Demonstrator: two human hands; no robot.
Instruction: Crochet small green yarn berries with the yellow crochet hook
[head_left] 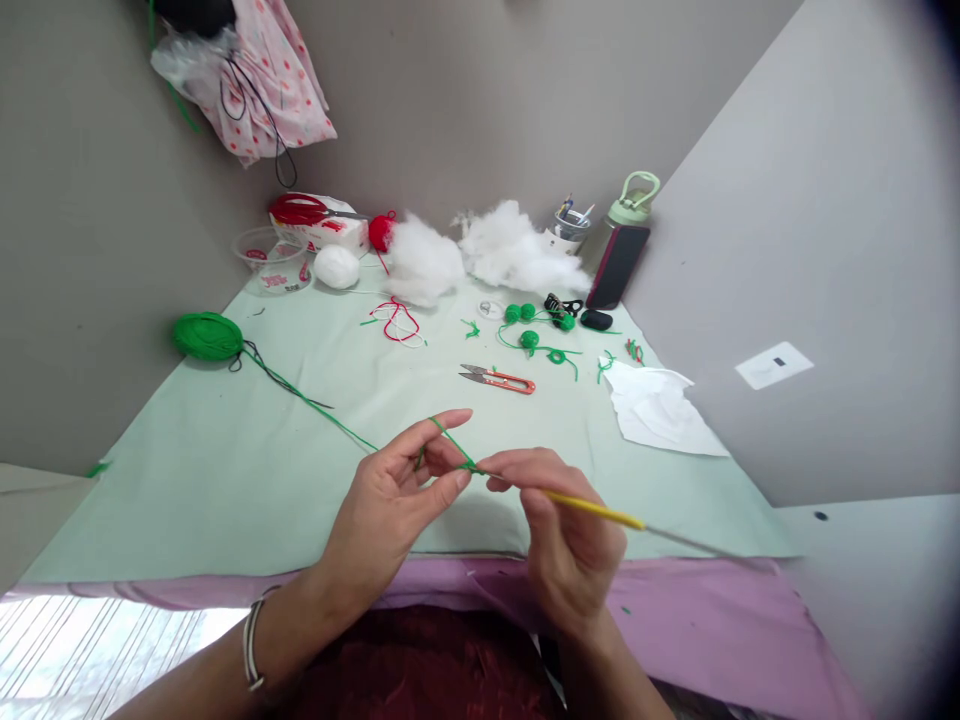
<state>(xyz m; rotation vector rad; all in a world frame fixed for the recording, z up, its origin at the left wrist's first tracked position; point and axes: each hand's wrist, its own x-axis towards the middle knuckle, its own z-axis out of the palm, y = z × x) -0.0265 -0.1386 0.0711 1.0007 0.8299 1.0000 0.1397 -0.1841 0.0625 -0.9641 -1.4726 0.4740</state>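
Between thumb and fingers, my left hand [397, 485] pinches a small piece of green crochet [472, 467], and green yarn loops over its raised index finger. My right hand [566, 535] is closed on a crochet hook [600, 510] with a yellow handle. The hook's tip end meets the green stitches beside my left fingertips. From my left hand the yarn runs back to a green yarn ball [208, 336] at the left of the table. Orange-handled thread snips [499, 379] lie just beyond my hands.
Small green crocheted balls [529, 341] lie behind the snips, near white stuffing [514, 250]. At the back stand a bottle [630, 205], a dark phone [619, 266] and a clear tub [274, 262]. White paper [664, 408] rests at the right, red scissors [300, 209] at back left.
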